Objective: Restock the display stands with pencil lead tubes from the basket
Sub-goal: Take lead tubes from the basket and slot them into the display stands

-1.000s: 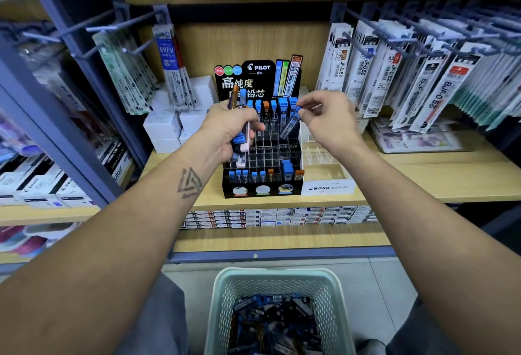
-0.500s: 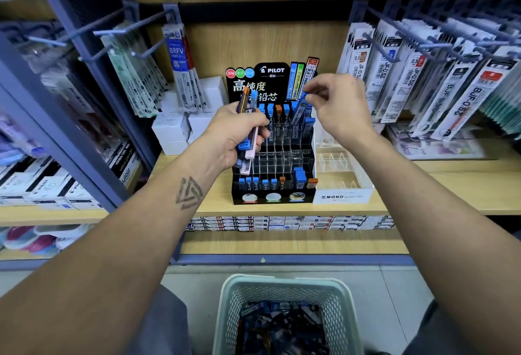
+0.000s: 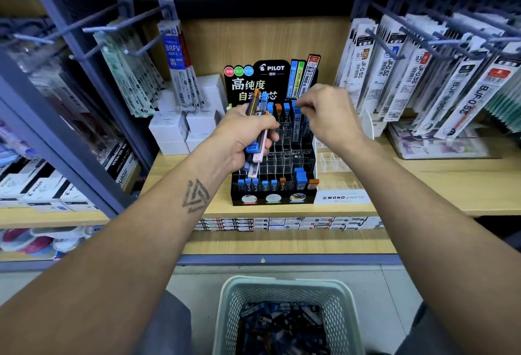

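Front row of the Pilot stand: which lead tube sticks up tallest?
The wide blue-capped tube second from the right end, just left of the orange-capped one. Its cap rises clearly above the row's other blue caps and is wider.

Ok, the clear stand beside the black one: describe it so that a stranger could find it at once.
On the wooden shelf stands a black Pilot stand with lead tubes in its slots. Right beside it, on its right, is the clear stand. Unlike its neighbour it is see-through, its visible compartments hold no tubes, and a white MONO label runs along its front.
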Demonstrator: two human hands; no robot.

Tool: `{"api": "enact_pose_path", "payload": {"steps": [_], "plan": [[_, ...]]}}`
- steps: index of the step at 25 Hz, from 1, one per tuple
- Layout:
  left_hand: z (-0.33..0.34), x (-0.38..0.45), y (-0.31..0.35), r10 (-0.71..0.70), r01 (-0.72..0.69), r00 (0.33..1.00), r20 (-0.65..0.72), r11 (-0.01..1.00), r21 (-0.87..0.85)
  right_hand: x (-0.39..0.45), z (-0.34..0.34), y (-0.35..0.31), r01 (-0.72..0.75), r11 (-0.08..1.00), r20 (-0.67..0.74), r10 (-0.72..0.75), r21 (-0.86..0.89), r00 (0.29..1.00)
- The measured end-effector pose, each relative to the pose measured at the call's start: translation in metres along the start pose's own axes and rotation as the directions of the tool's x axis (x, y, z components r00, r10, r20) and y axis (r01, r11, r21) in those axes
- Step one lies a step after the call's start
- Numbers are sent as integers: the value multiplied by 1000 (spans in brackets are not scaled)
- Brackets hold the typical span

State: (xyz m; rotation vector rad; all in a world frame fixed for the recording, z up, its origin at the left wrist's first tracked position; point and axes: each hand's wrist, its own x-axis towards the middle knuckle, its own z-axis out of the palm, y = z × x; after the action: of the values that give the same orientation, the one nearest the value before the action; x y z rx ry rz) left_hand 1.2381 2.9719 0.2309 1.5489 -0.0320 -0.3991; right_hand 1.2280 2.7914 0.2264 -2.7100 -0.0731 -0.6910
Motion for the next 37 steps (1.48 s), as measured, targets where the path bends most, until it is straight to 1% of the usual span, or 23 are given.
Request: {"api": "enact_pose_path", "payload": {"steps": [2,4,5,6,7,8,9,10,11,12,14,15,17,18,20,23,26,27,29,31,32,34,37], "plan": [[-2,-2,0,-15,15,999,33,1000,3,-2,-2,-1,-10,1000,-16,10,-7,1000],[-4,-6,-1,-53,56,991,119,998,-17,-6,-6,-7,-27,999,-58,29,40,998],[-4,-8,-1,-74,80,982,172,997,-23,-10,-7,-12,-61,990,-69,71,128,995],[-4,-11,-2,-91,99,972,216,995,-25,-14,-9,-17,-127,954,-49,145,273,988],[-3,-13,-2,-101,112,964,244,993,-30,-19,-10,-23,-220,868,15,239,445,971],[-2,-16,-3,-104,118,962,253,992,-42,-25,-11,-30,-321,730,116,318,603,941],[-1,-17,-4,-100,119,964,245,991,-63,-31,-12,-36,-413,576,229,366,706,902],[0,-19,-4,-95,117,970,222,989,-89,-38,-14,-41,-483,443,330,381,755,864],[1,-19,-5,-94,117,978,184,986,-118,-45,-17,-44,-526,374,391,380,764,838],[1,-18,-6,-100,119,986,134,983,-142,-49,-21,-47,-541,359,417,369,761,831],[2,-16,-8,-122,127,992,36,976,-175,-57,-29,-51,-529,399,445,290,749,847],[2,-14,-10,-132,129,991,-6,974,-184,-60,-32,-53,-522,441,476,221,730,852],[3,-12,-12,-137,122,988,-70,975,-188,-68,-36,-63,-487,570,532,101,661,841],[4,-12,-13,-136,116,987,-89,974,-197,-71,-36,-68,-461,623,540,72,632,838],[6,-10,-15,-131,102,984,-120,969,-227,-75,-33,-74,-441,651,530,70,618,845],[10,-11,-16,-119,84,980,-158,974,-208,-74,-30,-74,-462,626,511,115,629,852],[12,-11,-15,-80,49,978,-191,986,-161,-72,-31,-72,-517,581,534,159,629,830],[13,-11,-15,-65,34,977,-201,988,-151,-71,-30,-71,-543,555,549,176,630,817],[14,-11,-16,-46,14,975,-219,990,-142,-71,-30,-72,-606,466,580,218,645,785],[15,-10,-18,-53,25,973,-225,992,-127,-69,-28,-71,-652,374,601,259,659,756],[15,-8,-19,-58,32,973,-224,992,-120,-69,-27,-70,-659,349,601,272,666,752],[16,-6,-19,-46,21,974,-220,993,-115,-67,-26,-68,-653,331,580,301,681,757],[16,-5,-17,-31,11,976,-217,996,-94,-63,-29,-58,-617,318,506,367,720,780]]}}
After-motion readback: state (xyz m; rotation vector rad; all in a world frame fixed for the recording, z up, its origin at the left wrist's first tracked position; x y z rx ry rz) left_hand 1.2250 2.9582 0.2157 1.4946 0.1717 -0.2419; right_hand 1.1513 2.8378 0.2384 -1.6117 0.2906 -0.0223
